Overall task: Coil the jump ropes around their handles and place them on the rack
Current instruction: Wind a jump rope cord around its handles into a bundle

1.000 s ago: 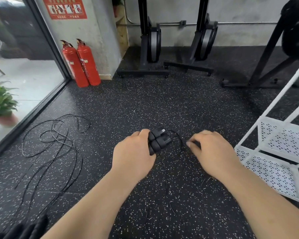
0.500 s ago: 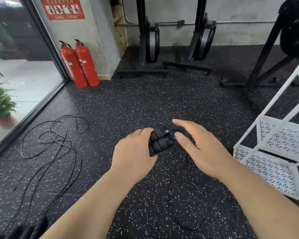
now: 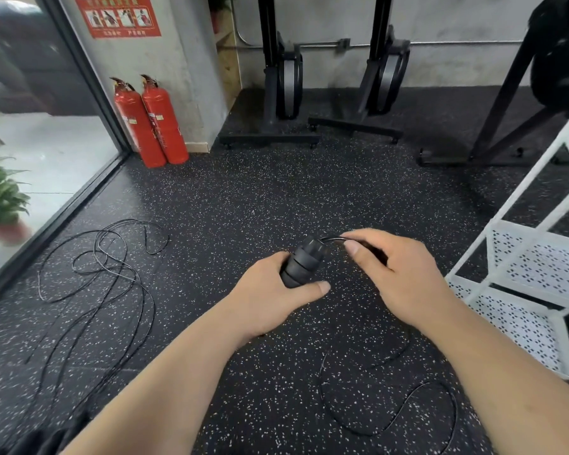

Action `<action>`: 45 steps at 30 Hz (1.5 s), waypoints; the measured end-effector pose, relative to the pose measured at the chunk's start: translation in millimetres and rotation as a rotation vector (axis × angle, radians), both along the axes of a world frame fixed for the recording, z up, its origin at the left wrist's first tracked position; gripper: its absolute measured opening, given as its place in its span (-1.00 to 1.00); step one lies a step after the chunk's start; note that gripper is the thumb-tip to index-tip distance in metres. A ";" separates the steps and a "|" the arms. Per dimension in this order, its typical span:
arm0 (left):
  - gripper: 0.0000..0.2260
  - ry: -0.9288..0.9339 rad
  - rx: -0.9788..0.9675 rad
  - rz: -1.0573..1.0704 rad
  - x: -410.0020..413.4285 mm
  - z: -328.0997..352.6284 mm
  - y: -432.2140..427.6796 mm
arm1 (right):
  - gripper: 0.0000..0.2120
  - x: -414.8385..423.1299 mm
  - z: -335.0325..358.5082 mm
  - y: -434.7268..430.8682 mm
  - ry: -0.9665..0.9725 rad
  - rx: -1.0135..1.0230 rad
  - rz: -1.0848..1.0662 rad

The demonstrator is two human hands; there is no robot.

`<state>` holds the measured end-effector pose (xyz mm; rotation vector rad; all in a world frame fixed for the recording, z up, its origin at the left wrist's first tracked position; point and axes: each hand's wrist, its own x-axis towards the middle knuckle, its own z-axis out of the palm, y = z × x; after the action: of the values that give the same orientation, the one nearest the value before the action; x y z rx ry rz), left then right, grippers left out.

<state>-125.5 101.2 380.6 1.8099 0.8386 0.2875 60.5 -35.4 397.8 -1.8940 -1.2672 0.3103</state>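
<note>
Black handles, gripped together in the left hand above the floor, near the white rack at its right edge. The right hand pinches the cord just beside them. Step in hand, by judgement: coiling; next, the slack needs winding round the handles.

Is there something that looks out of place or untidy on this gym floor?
Yes. A second jump rope lies in a loose tangle on the floor at left, uncoiled, not on the white rack.

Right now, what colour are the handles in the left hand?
The handles are black, seen best in the head view.
</note>
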 end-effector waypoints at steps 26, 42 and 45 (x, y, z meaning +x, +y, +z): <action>-0.64 -0.590 -1.099 0.440 22.2 -1.7 -34.2 | -0.65 -74.0 -22.3 13.4 -0.146 -0.040 -0.004; -0.82 -0.554 -0.901 0.473 21.6 -6.6 -35.3 | -0.78 -74.9 -20.1 10.7 -0.229 0.073 -0.099; -0.81 -0.564 -0.902 0.502 22.3 -7.8 -33.2 | -0.78 -74.5 -18.1 8.6 -0.303 0.070 -0.092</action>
<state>-103.2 68.0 372.8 0.6130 0.8096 0.5916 -14.0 -26.9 379.7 -1.9832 -1.3617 -0.0728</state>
